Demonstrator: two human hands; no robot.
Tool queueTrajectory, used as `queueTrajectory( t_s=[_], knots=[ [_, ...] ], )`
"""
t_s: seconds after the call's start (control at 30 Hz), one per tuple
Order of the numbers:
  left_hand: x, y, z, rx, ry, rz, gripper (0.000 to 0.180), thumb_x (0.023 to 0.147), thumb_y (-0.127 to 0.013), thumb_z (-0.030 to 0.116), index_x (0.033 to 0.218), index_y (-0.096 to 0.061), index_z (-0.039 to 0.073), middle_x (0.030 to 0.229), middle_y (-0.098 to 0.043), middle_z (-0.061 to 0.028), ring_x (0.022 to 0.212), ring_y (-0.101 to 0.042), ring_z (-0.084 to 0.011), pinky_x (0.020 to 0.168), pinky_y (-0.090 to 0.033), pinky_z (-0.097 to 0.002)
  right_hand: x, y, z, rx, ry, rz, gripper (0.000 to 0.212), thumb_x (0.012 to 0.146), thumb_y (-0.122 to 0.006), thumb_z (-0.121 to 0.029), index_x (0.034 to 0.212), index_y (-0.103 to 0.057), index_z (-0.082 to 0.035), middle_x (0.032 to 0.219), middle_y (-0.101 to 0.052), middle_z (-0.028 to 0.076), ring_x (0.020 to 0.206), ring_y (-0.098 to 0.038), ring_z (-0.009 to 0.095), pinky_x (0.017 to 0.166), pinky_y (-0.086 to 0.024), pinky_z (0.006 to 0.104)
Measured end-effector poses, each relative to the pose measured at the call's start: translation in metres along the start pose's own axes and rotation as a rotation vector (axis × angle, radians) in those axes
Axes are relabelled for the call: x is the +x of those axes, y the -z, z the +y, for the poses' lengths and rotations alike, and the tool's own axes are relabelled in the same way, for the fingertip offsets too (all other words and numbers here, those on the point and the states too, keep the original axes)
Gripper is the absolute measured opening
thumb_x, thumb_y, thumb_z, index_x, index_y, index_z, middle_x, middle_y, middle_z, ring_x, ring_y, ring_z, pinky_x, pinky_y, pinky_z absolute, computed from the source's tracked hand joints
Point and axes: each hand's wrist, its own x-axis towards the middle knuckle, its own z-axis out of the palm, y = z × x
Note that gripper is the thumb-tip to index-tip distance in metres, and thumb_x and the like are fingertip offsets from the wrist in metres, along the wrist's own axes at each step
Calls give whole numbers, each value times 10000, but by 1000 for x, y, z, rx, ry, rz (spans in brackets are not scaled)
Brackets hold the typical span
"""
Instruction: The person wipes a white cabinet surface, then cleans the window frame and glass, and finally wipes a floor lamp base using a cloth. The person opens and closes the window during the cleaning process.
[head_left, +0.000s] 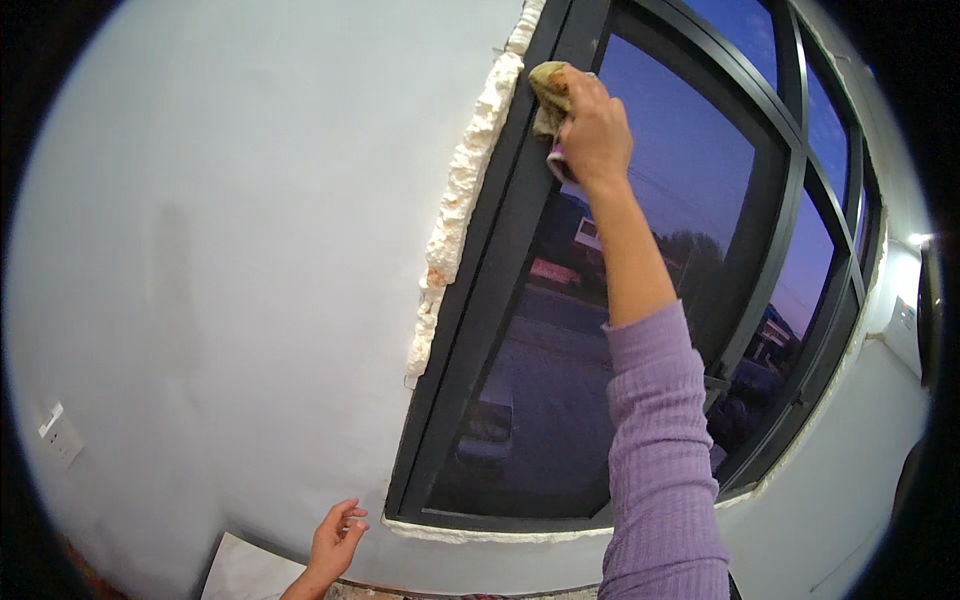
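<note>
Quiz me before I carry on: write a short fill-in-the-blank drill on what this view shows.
1. The cloth is gripped by the ____ hand.
2. The ribbed sleeve on the raised arm is coloured ____.
3. The thick, lumpy foam strip borders the window frame on the picture's ____ side.
4. The left hand is ____ in the picture than the right hand.

Missing words: right; purple; left; lower.

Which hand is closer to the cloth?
Right. The right hand is gripping the cloth, up at the dark window frame; the left hand is far below and to the left, apart from it.
</note>
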Motion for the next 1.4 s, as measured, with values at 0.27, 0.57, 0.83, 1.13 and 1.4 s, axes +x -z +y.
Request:
queueTrajectory(
  t_s=[0.27,0.57,0.83,1.13,1.4],
  knots=[
    [4,-20,10,-34,40,-150,385,991,-594,86,1364,-513,31,1161,-652,-88,954,-661,-135,797,-507,-263,-137,42,-55,92,81,-135,552,792,-612,-15,1339,-591,-88,1338,-606,81,949,-590,322,828,-544,373],
    [-20,-31,13,45,27,-200,364,1016,-579,133,1344,-527,-15,1144,-636,-114,1063,-619,-177,938,-539,-350,-295,86,-120,233,98,-312,548,784,-645,-66,1330,-604,-48,1374,-575,105,901,-580,273,768,-530,343],
    [1,-67,5,160,-78,-216,374,996,-615,167,1337,-551,29,1123,-667,-89,1003,-632,-155,857,-529,-316,-427,121,-174,372,-2,-554,639,740,-666,-56,1371,-571,-77,1417,-537,86,961,-576,302,853,-522,394],
    [67,-108,-6,451,-453,-79,812,950,-674,254,1584,-205,62,1507,-343,-220,1401,-347,-372,1167,-297,-465,-443,173,-191,1043,-584,-936,583,854,-610,-35,1420,-510,-135,1412,-523,173,1302,-514,375,1055,-468,419],
    [222,-162,303,579,-1657,251,575,918,-523,0,1467,-391,107,1371,-418,-263,1213,-485,-461,1045,-427,-485,-177,65,-89,722,-105,122,458,908,-635,-92,1351,-517,-87,1289,-540,201,1192,-540,331,1056,-408,451]
  ],
)
